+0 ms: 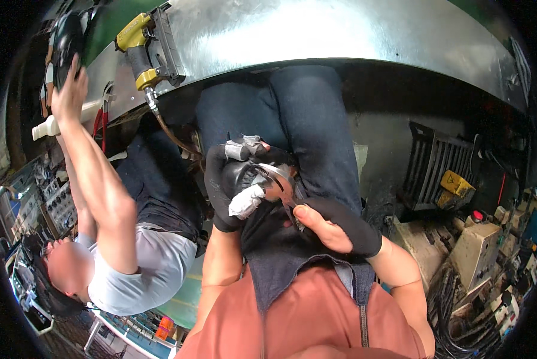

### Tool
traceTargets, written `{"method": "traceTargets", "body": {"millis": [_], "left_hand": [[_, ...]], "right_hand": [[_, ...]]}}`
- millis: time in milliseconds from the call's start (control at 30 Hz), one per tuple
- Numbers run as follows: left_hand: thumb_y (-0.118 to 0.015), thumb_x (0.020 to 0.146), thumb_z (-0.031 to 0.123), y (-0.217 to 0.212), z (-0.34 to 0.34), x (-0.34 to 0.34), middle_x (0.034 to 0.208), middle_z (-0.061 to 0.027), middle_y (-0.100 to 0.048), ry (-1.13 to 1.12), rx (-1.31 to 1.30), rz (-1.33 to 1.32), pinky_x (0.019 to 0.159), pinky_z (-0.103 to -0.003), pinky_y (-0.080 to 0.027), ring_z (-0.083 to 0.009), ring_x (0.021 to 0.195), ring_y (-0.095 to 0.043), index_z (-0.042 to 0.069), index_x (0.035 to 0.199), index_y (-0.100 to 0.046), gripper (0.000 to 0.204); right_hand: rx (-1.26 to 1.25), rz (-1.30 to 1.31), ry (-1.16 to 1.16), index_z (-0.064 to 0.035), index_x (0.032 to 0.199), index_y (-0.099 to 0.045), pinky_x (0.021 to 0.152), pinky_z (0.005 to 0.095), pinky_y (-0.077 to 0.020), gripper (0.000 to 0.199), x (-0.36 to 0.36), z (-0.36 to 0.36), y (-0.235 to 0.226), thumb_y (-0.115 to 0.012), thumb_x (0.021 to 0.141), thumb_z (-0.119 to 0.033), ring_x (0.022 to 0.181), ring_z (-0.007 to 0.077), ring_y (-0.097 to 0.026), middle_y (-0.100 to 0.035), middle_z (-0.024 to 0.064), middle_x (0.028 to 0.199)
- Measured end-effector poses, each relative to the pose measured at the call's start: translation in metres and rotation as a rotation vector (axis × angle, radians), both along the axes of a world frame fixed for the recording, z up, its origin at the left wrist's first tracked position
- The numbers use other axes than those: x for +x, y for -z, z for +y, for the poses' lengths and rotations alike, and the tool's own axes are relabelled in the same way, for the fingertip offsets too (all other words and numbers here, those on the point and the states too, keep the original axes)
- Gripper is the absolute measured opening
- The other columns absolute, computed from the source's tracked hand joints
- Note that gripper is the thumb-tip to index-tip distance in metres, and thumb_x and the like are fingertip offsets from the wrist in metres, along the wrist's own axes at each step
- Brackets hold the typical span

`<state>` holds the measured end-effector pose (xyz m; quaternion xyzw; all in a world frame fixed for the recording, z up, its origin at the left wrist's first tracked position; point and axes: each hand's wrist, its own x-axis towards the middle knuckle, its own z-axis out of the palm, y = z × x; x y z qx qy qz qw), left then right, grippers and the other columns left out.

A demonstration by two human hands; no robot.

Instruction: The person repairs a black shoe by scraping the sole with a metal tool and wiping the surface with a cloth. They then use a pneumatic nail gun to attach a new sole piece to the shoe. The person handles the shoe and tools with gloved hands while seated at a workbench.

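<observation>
My left hand [220,188], in a black glove with pale tape around the fingertips, is closed around what looks like a black glossy shoe [242,175] above my lap. My right hand [335,227], in a black glove that leaves the thumb bare, grips a pair of pincers [286,195]. The curved metal jaws reach across to the shoe and lie close against its edge; whether they pinch it I cannot tell. My fingers hide much of the shoe, and the pincers' handles are mostly inside my right hand.
On the metal bench [316,30] ahead lies a yellow and black air nailer [141,51], its hose [175,142] running down beside my leg. Red-handled pliers [102,119] lie at the bench's left. A co-worker [143,269] sits left, arms raised toward a black object [69,45]. Machinery [475,254] stands right.
</observation>
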<state>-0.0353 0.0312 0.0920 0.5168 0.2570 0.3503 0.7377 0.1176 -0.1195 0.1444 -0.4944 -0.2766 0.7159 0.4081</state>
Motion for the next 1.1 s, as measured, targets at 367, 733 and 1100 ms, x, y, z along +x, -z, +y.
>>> {"method": "traceTargets", "body": {"millis": [367, 733, 1100], "left_hand": [[-0.081, 0.066, 0.027, -0.005, -0.009, -0.008, 0.108, -0.0187, -0.06, -0.001, -0.191, 0.157, 0.095, -0.042, -0.043, -0.0297, 0.106, -0.057, 0.001, 0.106, -0.049, 0.057], [-0.076, 0.067, 0.02, -0.011, -0.009, 0.002, 0.108, -0.0184, -0.061, -0.016, 0.101, 0.05, 0.096, -0.043, -0.042, -0.0292, 0.106, -0.056, 0.001, 0.108, -0.049, 0.053], [-0.077, 0.066, 0.012, -0.008, -0.012, 0.002, 0.109, -0.0187, -0.061, -0.003, 0.173, 0.033, 0.094, -0.044, -0.044, -0.031, 0.107, -0.058, 0.001, 0.102, -0.055, 0.044]], "right_hand": [[-0.106, -0.018, -0.037, -0.0022, 0.089, -0.062, 0.058, 0.0281, -0.0464, 0.044, 0.017, 0.003, -0.01, -0.042, 0.101, -0.039, 0.06, 0.011, -0.056, -0.061, 0.0055, 0.071], [-0.158, -0.004, -0.026, -0.0016, 0.086, -0.059, 0.055, 0.028, -0.0481, 0.043, 0.014, 0.002, -0.013, -0.046, 0.099, -0.04, 0.059, 0.0111, -0.059, -0.058, 0.0045, 0.068], [-0.119, 0.002, -0.004, -0.004, 0.082, -0.05, 0.054, 0.0274, -0.0489, 0.046, 0.0, -0.004, -0.019, -0.035, 0.102, -0.043, 0.06, 0.0082, -0.049, -0.044, 0.0003, 0.069]]}}
